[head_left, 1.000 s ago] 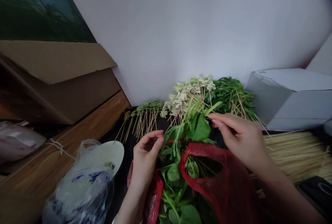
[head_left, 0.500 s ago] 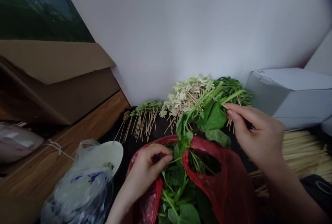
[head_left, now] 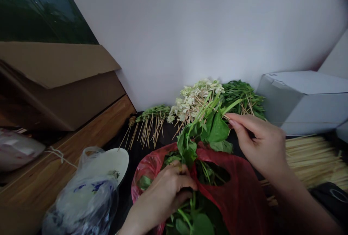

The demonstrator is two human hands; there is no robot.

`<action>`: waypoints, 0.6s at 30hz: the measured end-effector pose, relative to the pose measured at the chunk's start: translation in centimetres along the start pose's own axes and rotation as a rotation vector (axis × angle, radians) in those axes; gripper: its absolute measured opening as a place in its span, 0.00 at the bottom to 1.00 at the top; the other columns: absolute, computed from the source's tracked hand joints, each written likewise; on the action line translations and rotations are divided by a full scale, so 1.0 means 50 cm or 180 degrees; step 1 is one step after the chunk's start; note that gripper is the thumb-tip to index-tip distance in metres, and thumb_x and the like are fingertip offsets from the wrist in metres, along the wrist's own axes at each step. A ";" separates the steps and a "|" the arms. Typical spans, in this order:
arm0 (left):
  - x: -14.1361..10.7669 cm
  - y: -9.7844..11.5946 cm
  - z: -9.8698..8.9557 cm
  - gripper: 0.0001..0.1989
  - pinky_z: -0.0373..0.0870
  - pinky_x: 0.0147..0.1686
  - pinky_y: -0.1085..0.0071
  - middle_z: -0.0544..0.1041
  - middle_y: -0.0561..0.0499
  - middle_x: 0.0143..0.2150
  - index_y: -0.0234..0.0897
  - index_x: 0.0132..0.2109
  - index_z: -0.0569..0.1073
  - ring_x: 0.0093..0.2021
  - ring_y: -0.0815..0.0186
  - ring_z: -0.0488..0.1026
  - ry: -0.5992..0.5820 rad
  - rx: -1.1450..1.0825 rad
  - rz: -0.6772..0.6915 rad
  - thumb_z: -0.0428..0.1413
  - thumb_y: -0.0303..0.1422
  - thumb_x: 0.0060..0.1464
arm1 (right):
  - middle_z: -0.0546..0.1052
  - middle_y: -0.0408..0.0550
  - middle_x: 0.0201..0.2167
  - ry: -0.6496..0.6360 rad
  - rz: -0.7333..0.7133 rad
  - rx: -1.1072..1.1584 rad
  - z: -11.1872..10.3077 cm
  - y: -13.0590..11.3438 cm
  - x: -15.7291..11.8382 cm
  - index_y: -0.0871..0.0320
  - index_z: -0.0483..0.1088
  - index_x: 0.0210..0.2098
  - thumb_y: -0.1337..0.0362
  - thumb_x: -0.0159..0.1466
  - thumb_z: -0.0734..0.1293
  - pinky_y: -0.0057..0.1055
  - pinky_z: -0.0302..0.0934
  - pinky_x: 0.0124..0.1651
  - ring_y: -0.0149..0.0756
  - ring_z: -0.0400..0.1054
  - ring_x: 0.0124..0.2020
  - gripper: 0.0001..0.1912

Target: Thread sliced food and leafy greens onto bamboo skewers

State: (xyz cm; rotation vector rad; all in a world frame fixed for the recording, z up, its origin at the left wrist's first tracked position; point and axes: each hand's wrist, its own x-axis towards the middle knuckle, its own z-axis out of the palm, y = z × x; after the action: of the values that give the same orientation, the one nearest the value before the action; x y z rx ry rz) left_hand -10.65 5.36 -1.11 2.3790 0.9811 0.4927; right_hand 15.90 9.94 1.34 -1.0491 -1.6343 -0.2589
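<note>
My right hand [head_left: 261, 144] pinches a thin wooden skewer [head_left: 226, 116] between thumb and fingers. Threaded on it, leafy greens [head_left: 217, 128] with pale green stems hang to the left, over the far rim of a red plastic bag [head_left: 239, 195]. Down in the bag's mouth is my left hand [head_left: 171, 184], its fingers curled around loose leafy greens [head_left: 199, 222]; the fingertips are partly hidden by leaves. A ring shows on one of its fingers.
Against the wall lie skewered green pieces [head_left: 154, 111], skewered pale cabbage-like leaves [head_left: 187, 100] and dark greens [head_left: 239, 93]. Bare skewers [head_left: 318, 159] lie right, by a white box [head_left: 310, 100]. Left are a white bowl [head_left: 122, 162], a clear plastic bag [head_left: 81, 206] and a cardboard box [head_left: 67, 93].
My left hand has moved right and deeper into the red bag, over the loose greens. My right hand has shifted slightly left and down with the skewer of greens.
</note>
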 end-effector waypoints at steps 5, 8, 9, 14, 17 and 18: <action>0.007 0.003 -0.035 0.01 0.70 0.46 0.67 0.80 0.49 0.44 0.42 0.38 0.80 0.44 0.62 0.77 0.0722 -0.0625 -0.0170 0.64 0.31 0.58 | 0.83 0.47 0.39 -0.0021 -0.0030 0.0070 0.002 -0.004 0.001 0.53 0.77 0.45 0.68 0.70 0.64 0.33 0.71 0.40 0.39 0.78 0.40 0.11; 0.009 0.007 -0.041 0.03 0.72 0.42 0.67 0.82 0.48 0.37 0.41 0.36 0.79 0.39 0.61 0.78 0.1186 -0.1091 -0.0348 0.65 0.32 0.56 | 0.83 0.46 0.39 -0.0034 -0.0043 0.0088 0.002 -0.005 0.002 0.53 0.77 0.44 0.69 0.70 0.64 0.32 0.71 0.39 0.38 0.78 0.39 0.10; 0.008 0.006 -0.038 0.03 0.72 0.40 0.67 0.81 0.49 0.35 0.41 0.36 0.80 0.36 0.62 0.77 0.1316 -0.1315 -0.0440 0.66 0.32 0.54 | 0.83 0.46 0.39 -0.0027 -0.0056 0.0095 0.003 -0.005 0.002 0.53 0.77 0.44 0.69 0.70 0.64 0.32 0.71 0.39 0.38 0.78 0.39 0.10; 0.006 -0.012 -0.023 0.10 0.74 0.34 0.71 0.82 0.49 0.36 0.42 0.42 0.83 0.34 0.65 0.77 0.1941 -0.2637 -0.0795 0.69 0.32 0.51 | 0.83 0.47 0.39 -0.0039 -0.0142 0.0171 0.002 -0.005 0.001 0.55 0.77 0.45 0.70 0.69 0.64 0.31 0.71 0.40 0.37 0.78 0.39 0.10; 0.017 -0.021 -0.031 0.11 0.74 0.30 0.75 0.81 0.52 0.31 0.41 0.42 0.84 0.29 0.69 0.76 0.2572 -0.3248 -0.0964 0.70 0.36 0.49 | 0.83 0.46 0.40 -0.0262 -0.0235 0.0311 0.000 -0.008 0.000 0.55 0.76 0.46 0.71 0.69 0.63 0.30 0.70 0.40 0.35 0.78 0.38 0.11; 0.022 -0.023 -0.035 0.13 0.74 0.30 0.76 0.81 0.52 0.30 0.40 0.41 0.84 0.28 0.70 0.75 0.2770 -0.3411 -0.1007 0.71 0.37 0.47 | 0.82 0.46 0.40 -0.0372 -0.0272 0.0382 0.001 -0.010 -0.001 0.55 0.76 0.46 0.71 0.69 0.63 0.30 0.70 0.40 0.35 0.78 0.38 0.11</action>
State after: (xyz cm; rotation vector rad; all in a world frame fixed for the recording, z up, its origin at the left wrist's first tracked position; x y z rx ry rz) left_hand -11.41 7.43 -0.22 0.9979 1.0016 1.5155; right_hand 15.51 9.64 1.43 -0.9190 -1.7797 -0.1559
